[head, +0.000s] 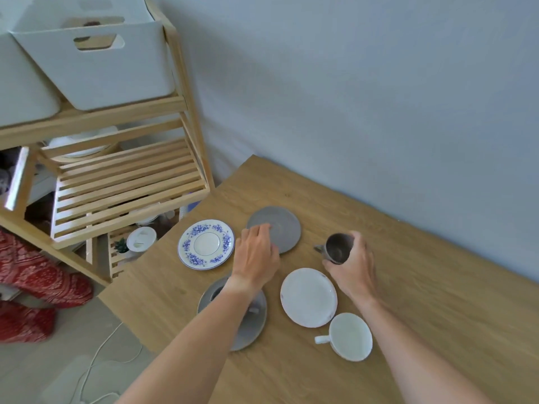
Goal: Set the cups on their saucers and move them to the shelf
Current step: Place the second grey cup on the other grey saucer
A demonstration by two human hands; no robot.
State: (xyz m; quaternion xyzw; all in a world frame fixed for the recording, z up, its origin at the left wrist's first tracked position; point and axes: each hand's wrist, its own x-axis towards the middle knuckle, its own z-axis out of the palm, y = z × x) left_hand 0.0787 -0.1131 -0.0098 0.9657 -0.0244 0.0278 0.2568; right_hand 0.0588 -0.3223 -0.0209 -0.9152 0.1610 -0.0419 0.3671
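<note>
Against the pale wall, a wooden desk [408, 316] with light oak grain, bearing all the crockery. Left of it and just beside its corner, a slatted wooden shelf [125, 182], white storage bins [96, 65] on the top tier, the middle slats bare toward the front. Nearest the bottom edge, a grey saucer [250, 328], wide and matte, largely hidden under the left forearm, with a cup on it of which only a handle nub and dark interior show. Beside that to the right, a plain white saucer [309, 297], glossy, bare. Farther back, a second grey saucer [281, 228], matte with faint concentric rings, bare too. Left of that one, a white saucer with a blue floral band [206, 244] and a thin blue rim line, also bare. Close to the white saucer's lower right edge, a white cup [351, 336] directly on the desk, upright, handle pointing left. Right of the far grey saucer, a dark grey cup [337, 247], glazed and brownish inside, tilted with its mouth toward the camera and handle to the left, gripped around the body by the right hand [354, 269], apparently just above the desk. Over the near edge of the far grey saucer, the left hand [256, 255], palm down, fingers loosely curled onto the rim, gripping nothing clearly visible.
</note>
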